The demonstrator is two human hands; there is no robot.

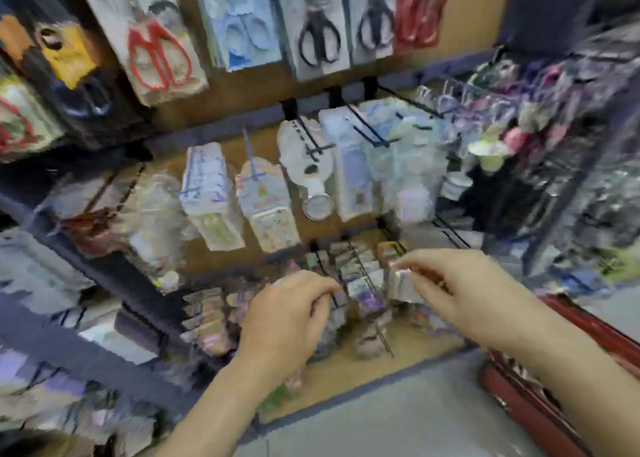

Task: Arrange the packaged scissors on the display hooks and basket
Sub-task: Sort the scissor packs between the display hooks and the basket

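The frame is blurred. Packaged scissors hang on the top row of hooks: a red-handled pair [157, 54], pale blue ones [244, 30] and black-handled pairs [318, 37]. My right hand [460, 290] pinches a small shiny packet [401, 285] beside a low black hook [369, 283] full of small packets. My left hand [287, 321] has its fingers curled at the neighbouring hook [329, 292]; whether it holds anything there is too blurred to tell.
A middle row of hooks carries pastel packets [211, 196] and a round-lens item [317, 207]. A wire rack with mixed goods [540, 137] stands at the right. A red basket [561, 387] sits on the grey floor at the lower right. Shelving lies to the left.
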